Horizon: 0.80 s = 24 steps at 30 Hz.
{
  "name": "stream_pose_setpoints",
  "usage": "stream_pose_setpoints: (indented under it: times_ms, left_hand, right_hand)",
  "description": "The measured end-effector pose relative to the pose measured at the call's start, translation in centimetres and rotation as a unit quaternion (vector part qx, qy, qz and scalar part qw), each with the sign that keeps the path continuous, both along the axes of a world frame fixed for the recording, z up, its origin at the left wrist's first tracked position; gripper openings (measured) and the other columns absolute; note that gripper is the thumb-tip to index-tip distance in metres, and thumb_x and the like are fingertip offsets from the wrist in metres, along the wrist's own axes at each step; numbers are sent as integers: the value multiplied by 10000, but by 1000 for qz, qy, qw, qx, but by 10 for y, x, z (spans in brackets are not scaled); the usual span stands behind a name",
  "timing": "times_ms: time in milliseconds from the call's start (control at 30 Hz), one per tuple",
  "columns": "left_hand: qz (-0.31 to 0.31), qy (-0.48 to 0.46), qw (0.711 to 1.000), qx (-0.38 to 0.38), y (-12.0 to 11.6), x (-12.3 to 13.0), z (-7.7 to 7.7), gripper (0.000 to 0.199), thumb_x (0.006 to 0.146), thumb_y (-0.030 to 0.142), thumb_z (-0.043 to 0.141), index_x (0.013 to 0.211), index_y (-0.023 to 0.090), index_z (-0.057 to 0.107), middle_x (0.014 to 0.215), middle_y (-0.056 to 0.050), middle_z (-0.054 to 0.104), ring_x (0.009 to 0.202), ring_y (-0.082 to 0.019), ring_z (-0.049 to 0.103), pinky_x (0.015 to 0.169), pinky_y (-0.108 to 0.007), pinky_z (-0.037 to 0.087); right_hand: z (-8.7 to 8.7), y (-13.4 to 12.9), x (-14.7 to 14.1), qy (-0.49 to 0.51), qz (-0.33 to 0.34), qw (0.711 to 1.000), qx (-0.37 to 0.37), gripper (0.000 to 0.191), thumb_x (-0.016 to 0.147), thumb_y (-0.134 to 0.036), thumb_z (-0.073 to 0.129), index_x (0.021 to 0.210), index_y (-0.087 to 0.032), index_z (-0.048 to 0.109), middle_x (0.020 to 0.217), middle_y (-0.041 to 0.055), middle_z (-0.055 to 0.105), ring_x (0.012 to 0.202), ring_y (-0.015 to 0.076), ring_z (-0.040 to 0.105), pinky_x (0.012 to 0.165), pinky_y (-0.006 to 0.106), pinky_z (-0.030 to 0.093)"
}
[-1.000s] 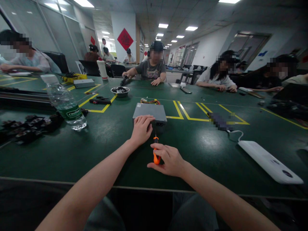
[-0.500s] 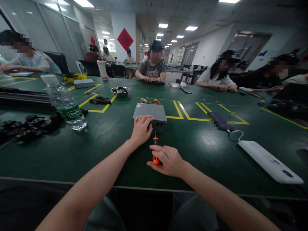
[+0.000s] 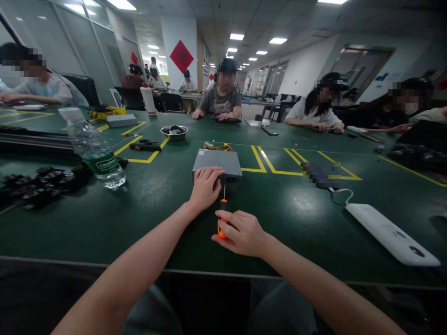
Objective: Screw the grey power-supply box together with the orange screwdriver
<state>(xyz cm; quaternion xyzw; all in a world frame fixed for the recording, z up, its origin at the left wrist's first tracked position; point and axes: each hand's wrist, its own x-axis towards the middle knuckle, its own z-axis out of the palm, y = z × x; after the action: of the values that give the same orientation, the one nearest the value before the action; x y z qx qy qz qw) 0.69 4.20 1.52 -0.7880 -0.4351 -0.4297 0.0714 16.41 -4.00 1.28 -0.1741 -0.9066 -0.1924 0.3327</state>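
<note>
In the middle of the table sits a grey metal computer power supply [image 3: 218,160], coloured cables behind it and a socket in its near face. My left hand [image 3: 206,186] holds its near left part, fingers across the top and thumb down by the front. An orange and black screwdriver [image 3: 223,204] is in my right hand [image 3: 240,232], fingers wrapped round the handle. Its thin shaft points away from me to the near face of the power supply. Whether the tip sits in a screw cannot be made out.
A water bottle [image 3: 101,160] and dark parts [image 3: 45,186] lie left on the green table [image 3: 167,242]. Farther back are a metal bowl [image 3: 174,133] and a black tool [image 3: 145,146]. A white power bank [image 3: 391,235] lies right. Several people sit around.
The screwdriver's handle has shifted slightly left and turned a little in my right hand. My left hand stays put. The person opposite has moved their hands apart.
</note>
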Motion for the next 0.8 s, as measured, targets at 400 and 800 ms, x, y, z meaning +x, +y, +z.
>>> stream_pose_setpoints:
  times_ms: [400,800]
  left_hand:
    - [-1,-1,1000,-3,-1,0,1,292,814,120,450,1068,234,538,1145,-12,585,1093,-170,491,974,-359,306]
    - [3,-2,1000,-6,-1,1,0,287,821,123,434,1065,232,541,1149,-23,586,1093,-180,495,965,-371,314]
  right_hand:
    - [1,-2,3,-45,-17,999,-21,285,835,-328,472,1052,-160,547,1007,142,599,866,191,601,639,284,485]
    - [5,-2,2,-7,-1,999,-31,225,811,-318,516,913,-127,577,1002,134,643,744,161,621,605,258,487]
